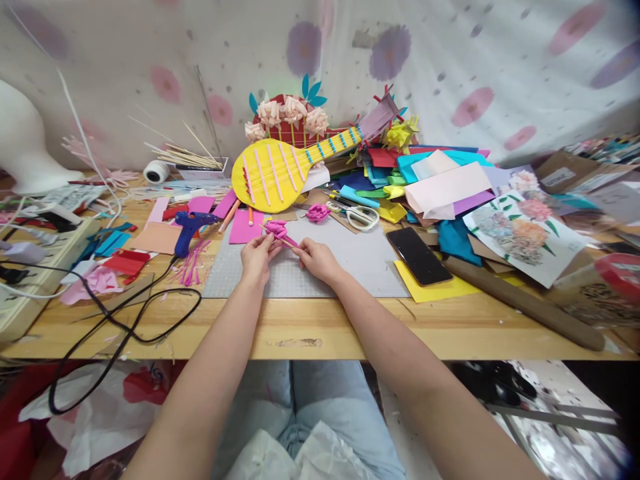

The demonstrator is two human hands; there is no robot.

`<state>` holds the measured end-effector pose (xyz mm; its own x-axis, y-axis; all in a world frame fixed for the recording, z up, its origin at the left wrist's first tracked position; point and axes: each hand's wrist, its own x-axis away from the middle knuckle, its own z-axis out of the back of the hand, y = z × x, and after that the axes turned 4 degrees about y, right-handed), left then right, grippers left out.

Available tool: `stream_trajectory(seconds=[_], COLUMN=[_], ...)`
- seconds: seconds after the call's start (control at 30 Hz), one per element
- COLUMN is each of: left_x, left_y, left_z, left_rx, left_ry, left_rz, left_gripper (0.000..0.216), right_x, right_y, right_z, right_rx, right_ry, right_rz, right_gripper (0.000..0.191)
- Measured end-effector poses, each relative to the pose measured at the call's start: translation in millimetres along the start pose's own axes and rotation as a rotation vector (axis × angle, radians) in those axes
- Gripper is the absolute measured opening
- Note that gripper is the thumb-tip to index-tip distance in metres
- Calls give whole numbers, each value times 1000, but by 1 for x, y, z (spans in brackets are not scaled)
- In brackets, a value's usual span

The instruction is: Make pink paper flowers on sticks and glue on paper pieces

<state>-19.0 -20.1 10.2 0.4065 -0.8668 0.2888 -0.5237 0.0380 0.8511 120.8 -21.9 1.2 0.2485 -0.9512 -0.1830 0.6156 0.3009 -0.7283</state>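
Observation:
Over the grey cutting mat (340, 273), my left hand (257, 257) pinches a magenta paper flower (276, 229) near its base. My right hand (316, 259) is closed on a thin pinkish stick (289, 243) that runs up to the flower; whether the stick is fixed to it I cannot tell. A second magenta paper flower (319, 213) lies at the mat's far edge. White-handled scissors (363, 217) rest to its right. Left of my hands is a magenta paper sheet (245, 228).
A blue glue gun (190, 230) stands at left, its black cord (135, 327) looping over the table edge. A yellow paper lute (273, 175) leans at the back. Right lie a phone (419, 256), a brown wooden rod (525, 303) and piled coloured paper (447, 187).

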Motion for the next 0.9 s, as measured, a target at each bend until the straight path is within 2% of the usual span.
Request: stream_trajectory(seconds=[0.37,0.67,0.9], left_x=[1,0,-2], left_y=[3,3,-3], left_z=[1,0,0], left_rx=[-14,55,79], left_ry=[-25,-45,-82], left_rz=[-1,20,-46], left_gripper=[2,2,21], right_x=[2,1,1], right_y=[-6,-6,-4], right_z=[1,3,2], right_rx=[94,80,38], right_ry=[19,0,-6], right_rz=[26,8,-18], right_gripper=[15,17,16])
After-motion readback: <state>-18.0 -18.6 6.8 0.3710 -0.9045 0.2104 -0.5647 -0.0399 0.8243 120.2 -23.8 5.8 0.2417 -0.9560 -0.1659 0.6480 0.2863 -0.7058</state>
